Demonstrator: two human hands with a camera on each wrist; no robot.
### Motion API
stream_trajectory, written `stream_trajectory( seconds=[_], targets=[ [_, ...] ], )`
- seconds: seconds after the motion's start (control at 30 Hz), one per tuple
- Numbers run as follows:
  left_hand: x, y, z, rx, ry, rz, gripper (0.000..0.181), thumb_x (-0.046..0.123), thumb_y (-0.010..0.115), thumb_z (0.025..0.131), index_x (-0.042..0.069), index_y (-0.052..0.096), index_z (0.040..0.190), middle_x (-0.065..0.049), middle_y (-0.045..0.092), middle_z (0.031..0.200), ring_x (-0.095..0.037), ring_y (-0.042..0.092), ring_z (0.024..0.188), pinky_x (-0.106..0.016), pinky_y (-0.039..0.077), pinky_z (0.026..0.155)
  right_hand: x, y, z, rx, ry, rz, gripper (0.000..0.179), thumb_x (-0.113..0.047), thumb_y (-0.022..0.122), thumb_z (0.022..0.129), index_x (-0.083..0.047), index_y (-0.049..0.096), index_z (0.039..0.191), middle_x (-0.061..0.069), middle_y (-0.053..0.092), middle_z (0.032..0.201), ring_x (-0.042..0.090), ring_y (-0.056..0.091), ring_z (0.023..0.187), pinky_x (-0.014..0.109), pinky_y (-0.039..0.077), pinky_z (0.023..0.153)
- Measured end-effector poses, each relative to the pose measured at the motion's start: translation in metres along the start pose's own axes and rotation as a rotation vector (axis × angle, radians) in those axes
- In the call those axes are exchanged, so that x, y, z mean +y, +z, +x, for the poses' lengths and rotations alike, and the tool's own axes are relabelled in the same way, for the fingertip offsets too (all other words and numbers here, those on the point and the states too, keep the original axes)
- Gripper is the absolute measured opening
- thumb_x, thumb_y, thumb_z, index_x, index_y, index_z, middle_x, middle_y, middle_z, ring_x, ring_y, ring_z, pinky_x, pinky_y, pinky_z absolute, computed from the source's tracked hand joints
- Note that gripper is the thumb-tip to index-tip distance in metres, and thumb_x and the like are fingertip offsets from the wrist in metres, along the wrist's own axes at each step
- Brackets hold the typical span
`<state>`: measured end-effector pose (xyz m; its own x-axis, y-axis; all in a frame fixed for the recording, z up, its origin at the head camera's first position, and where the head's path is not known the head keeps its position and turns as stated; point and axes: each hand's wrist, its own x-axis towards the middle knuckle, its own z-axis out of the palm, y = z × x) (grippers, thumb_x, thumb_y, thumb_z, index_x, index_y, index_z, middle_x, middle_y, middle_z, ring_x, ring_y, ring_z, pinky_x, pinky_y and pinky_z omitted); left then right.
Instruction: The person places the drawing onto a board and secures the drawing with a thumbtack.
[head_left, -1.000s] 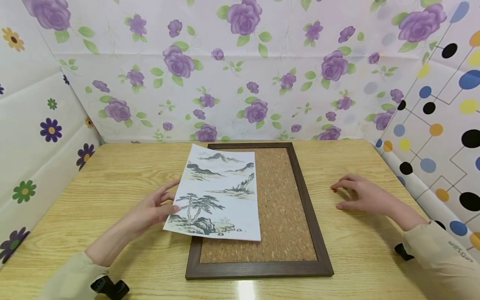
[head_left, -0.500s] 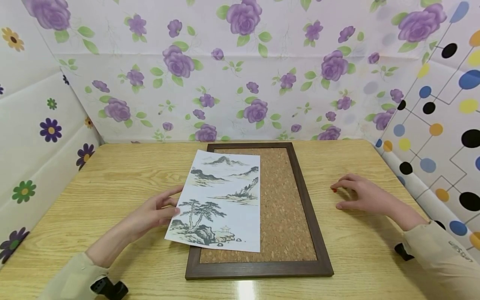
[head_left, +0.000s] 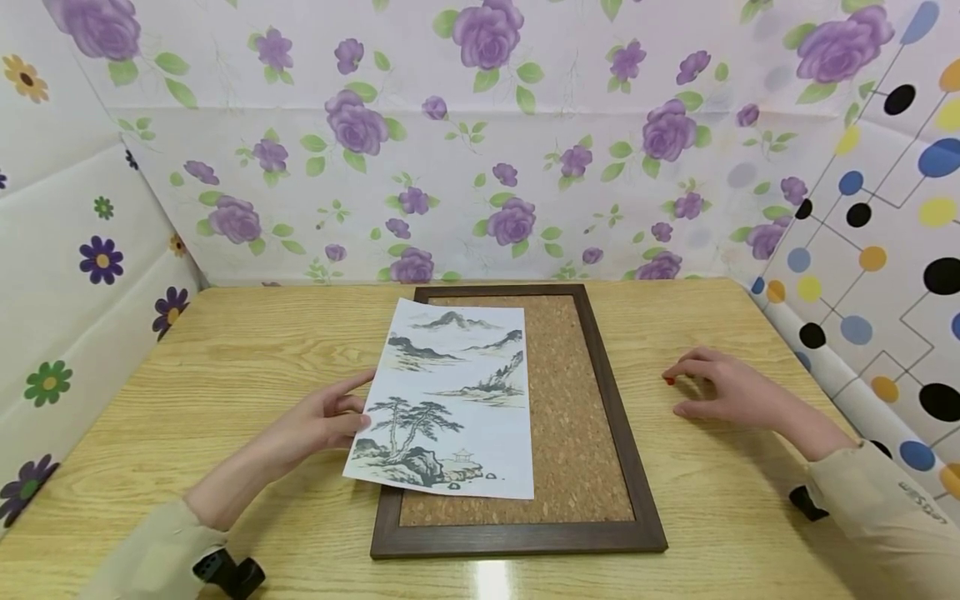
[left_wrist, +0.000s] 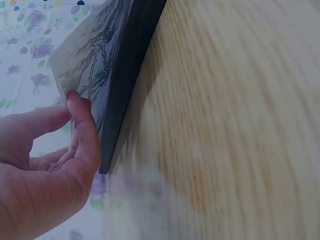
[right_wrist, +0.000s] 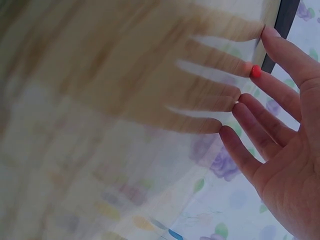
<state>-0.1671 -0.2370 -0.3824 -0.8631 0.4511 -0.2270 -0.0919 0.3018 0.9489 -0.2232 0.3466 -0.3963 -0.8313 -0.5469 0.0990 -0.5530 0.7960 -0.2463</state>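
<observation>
A white sheet with a printed ink landscape [head_left: 442, 417] lies over the left half of a cork board [head_left: 573, 433] in a dark frame. My left hand [head_left: 315, 429] pinches the sheet's left edge between thumb and fingers. In the left wrist view that edge of the paper [left_wrist: 72, 75] bends up, away from the frame. Off to the right of the board, my right hand [head_left: 731, 396] rests its fingertips on the table, fingers spread. Under its index fingertip is a small red, rounded thing [right_wrist: 256, 71], mostly covered in the head view.
The board's dark frame [head_left: 517, 540] lies flat on the wood-grain table [head_left: 247, 350]. A purple-flowered cloth [head_left: 450, 167] hangs behind the table. Patterned sheets stand at both sides, flowered at left and dotted [head_left: 885, 275] at right.
My left hand has shifted the printed sheet to the right and a little toward me, farther over the cork. The board and my right hand stay where they were.
</observation>
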Motion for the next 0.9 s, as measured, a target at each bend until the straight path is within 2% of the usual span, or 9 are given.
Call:
stream_trajectory(
  seconds=[0.2, 0.43, 0.6, 0.9],
  targets=[
    [0.002, 0.005, 0.004, 0.015, 0.001, 0.008, 0.078, 0.014, 0.06, 0.098, 0.016, 0.014, 0.161, -0.001, 0.056, 0.098, -0.008, 0.057, 0.083, -0.03, 0.058, 0.078, 0.002, 0.0, 0.001, 0.0, 0.006, -0.002, 0.039, -0.039, 0.077, 0.085, -0.02, 0.069, 0.119, -0.003, 0.063, 0.113, 0.012, 0.059, 0.094, 0.032, 0.05, 0.074],
    [0.008, 0.013, 0.01, 0.016, 0.008, 0.02, 0.078, 0.012, 0.06, 0.097, 0.015, 0.014, 0.161, -0.005, 0.057, 0.1, -0.01, 0.059, 0.086, -0.031, 0.059, 0.081, 0.002, 0.0, 0.004, 0.022, -0.008, 0.0, 0.028, -0.026, 0.077, 0.086, -0.019, 0.072, 0.112, -0.002, 0.065, 0.106, 0.004, 0.054, 0.079, 0.022, 0.046, 0.064],
    [0.009, 0.018, 0.016, 0.002, 0.005, 0.013, 0.076, 0.01, 0.057, 0.098, 0.016, 0.015, 0.161, -0.007, 0.057, 0.104, -0.01, 0.059, 0.087, -0.032, 0.059, 0.084, 0.0, -0.001, 0.005, 0.016, 0.008, 0.005, 0.023, -0.024, 0.075, 0.088, -0.02, 0.072, 0.11, 0.0, 0.065, 0.106, 0.001, 0.055, 0.078, 0.022, 0.05, 0.063],
    [0.013, 0.028, 0.027, 0.007, 0.007, 0.016, 0.074, 0.008, 0.057, 0.097, 0.017, 0.019, 0.16, -0.003, 0.056, 0.102, -0.011, 0.056, 0.084, -0.032, 0.059, 0.079, -0.002, -0.004, 0.005, 0.001, 0.028, -0.008, 0.021, -0.021, 0.075, 0.088, -0.019, 0.073, 0.109, 0.0, 0.065, 0.106, 0.007, 0.061, 0.081, 0.025, 0.055, 0.067]
  ],
)
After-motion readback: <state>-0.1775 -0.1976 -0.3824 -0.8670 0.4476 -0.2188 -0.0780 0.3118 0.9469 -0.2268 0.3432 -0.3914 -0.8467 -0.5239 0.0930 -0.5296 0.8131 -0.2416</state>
